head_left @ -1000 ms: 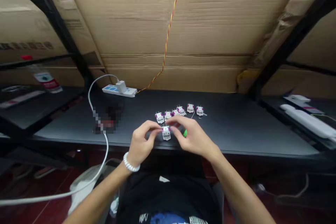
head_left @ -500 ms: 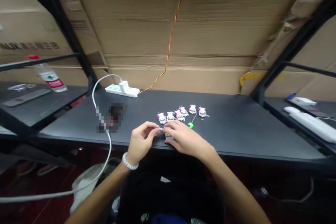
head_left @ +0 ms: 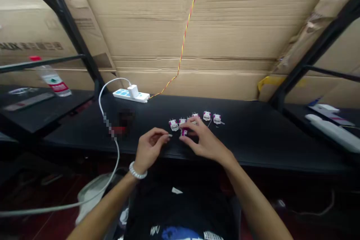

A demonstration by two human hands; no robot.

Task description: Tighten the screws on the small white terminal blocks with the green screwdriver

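My left hand (head_left: 151, 145) pinches a small pale strip (head_left: 170, 135) between thumb and fingertips, above the front part of the black tabletop. Close on its right, my right hand (head_left: 203, 138) grips a small white-and-purple plastic part (head_left: 184, 132) between thumb and fingers. Several like parts stand in a loose row just behind, among them one at the left end (head_left: 173, 125) and one at the right end (head_left: 216, 119). The right hand covers some of that row. A thin metal shaft (head_left: 209, 123) shows behind the right hand; its green handle is hidden.
A white power strip (head_left: 142, 98) with a charger plugged in lies at the back left. Its white cable (head_left: 117, 153) hangs over the table's front edge. A blurred dark object (head_left: 125, 122) lies nearby. Black metal posts (head_left: 277, 99) flank the table, with cardboard behind.
My hands have moved apart slightly. The right hand has lifted and turned the white-and-purple part, so its purple side shows. The green handle has gone out of sight behind the right hand.
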